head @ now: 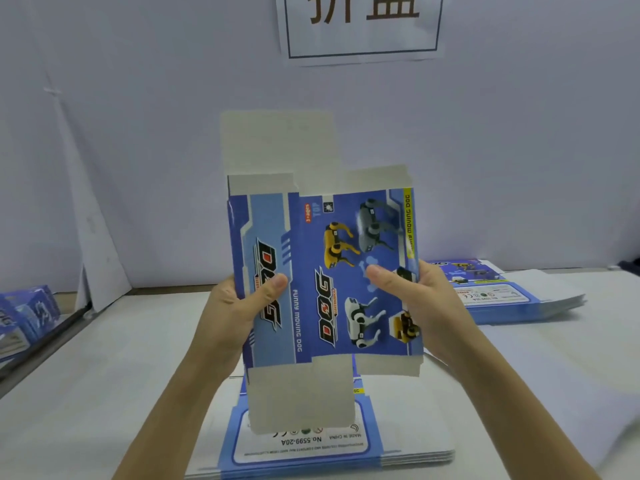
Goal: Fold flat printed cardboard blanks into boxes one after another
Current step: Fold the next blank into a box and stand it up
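both hands hold one blank [325,268] upright above the desk [104,375], left hand [239,306] pinching its left edge, right hand [415,299] its right, each grip closed on card. more blanks lie in a stack [311,448] below and a second stack [502,292] at right.

Cool, even white light fills the scene, probably from overhead, with no hard glare. The cardboard blank [325,271] is the sharpest thing: its large print reads clearly, while its small print is soft. Below the blank, the stack [304,455] throws only a thin, faint shadow on the bench [104,375]. Left of the blank, the boxes [24,317] smear into blur and stretch toward the frame's edge. Far to the lower right of the blank, the corner washes out to a white blur.
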Demonstrator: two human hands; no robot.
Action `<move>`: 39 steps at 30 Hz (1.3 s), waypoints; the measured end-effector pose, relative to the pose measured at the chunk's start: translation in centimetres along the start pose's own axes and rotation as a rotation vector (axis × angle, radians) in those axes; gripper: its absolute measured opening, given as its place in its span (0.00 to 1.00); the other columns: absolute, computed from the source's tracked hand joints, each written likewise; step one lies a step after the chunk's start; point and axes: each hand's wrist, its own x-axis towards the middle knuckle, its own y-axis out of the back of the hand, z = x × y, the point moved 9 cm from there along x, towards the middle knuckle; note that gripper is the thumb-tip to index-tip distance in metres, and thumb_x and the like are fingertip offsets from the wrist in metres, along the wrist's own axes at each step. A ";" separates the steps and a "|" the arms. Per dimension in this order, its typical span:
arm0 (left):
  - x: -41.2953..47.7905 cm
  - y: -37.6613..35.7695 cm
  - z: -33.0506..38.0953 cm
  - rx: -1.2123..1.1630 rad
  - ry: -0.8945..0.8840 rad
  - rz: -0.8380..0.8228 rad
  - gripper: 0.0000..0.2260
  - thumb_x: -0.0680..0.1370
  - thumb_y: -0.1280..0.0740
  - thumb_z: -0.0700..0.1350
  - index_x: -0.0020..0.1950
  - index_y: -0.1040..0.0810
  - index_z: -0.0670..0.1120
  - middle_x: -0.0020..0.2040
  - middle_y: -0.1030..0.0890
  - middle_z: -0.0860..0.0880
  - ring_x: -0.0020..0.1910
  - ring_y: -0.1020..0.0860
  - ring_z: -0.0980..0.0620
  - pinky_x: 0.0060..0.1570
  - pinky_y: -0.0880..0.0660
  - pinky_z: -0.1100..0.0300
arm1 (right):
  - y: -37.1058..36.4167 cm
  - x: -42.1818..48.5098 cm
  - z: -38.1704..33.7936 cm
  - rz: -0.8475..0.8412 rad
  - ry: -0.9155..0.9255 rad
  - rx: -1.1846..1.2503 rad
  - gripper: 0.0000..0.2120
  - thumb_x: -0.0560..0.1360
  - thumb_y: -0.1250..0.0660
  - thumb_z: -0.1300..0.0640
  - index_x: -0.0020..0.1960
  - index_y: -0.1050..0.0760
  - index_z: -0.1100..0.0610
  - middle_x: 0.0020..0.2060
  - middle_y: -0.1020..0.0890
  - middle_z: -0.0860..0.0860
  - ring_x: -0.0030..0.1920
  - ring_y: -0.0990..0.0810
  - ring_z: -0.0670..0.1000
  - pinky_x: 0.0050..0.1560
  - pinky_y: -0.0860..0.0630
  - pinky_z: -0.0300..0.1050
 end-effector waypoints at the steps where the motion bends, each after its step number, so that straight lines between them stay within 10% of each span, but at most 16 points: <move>1: 0.0 0.1 0.1 0.003 -0.001 0.000 0.15 0.68 0.30 0.50 0.52 0.24 0.48 0.44 0.15 0.47 0.39 0.15 0.46 0.34 0.18 0.54 | -0.1 0.0 0.1 -0.006 -0.013 0.004 0.13 0.70 0.30 0.50 0.42 0.21 0.60 0.31 0.15 0.50 0.31 0.17 0.44 0.28 0.27 0.31; 21: 0.2 0.3 0.0 0.054 -0.025 0.048 0.16 0.70 0.31 0.52 0.55 0.26 0.51 0.47 0.15 0.47 0.43 0.16 0.44 0.44 0.19 0.44 | 0.1 0.0 0.1 0.041 0.029 0.052 0.07 0.73 0.30 0.55 0.47 0.21 0.58 0.36 0.14 0.50 0.36 0.15 0.48 0.32 0.23 0.35; 34: -0.2 -0.1 0.5 0.135 -0.086 0.105 0.14 0.68 0.32 0.55 0.51 0.27 0.54 0.46 0.16 0.49 0.40 0.16 0.51 0.33 0.18 0.58 | 0.5 -0.1 -0.7 0.094 0.118 0.004 0.06 0.73 0.30 0.55 0.44 0.23 0.58 0.33 0.15 0.54 0.34 0.15 0.53 0.29 0.21 0.40; 39: -0.7 -1.4 2.2 0.167 -0.188 0.022 0.36 0.62 0.25 0.59 0.64 0.39 0.65 0.54 0.21 0.57 0.48 0.19 0.64 0.37 0.23 0.70 | 0.0 -0.5 -2.1 0.030 0.215 0.007 0.04 0.71 0.29 0.56 0.43 0.22 0.56 0.33 0.15 0.51 0.32 0.16 0.48 0.28 0.24 0.36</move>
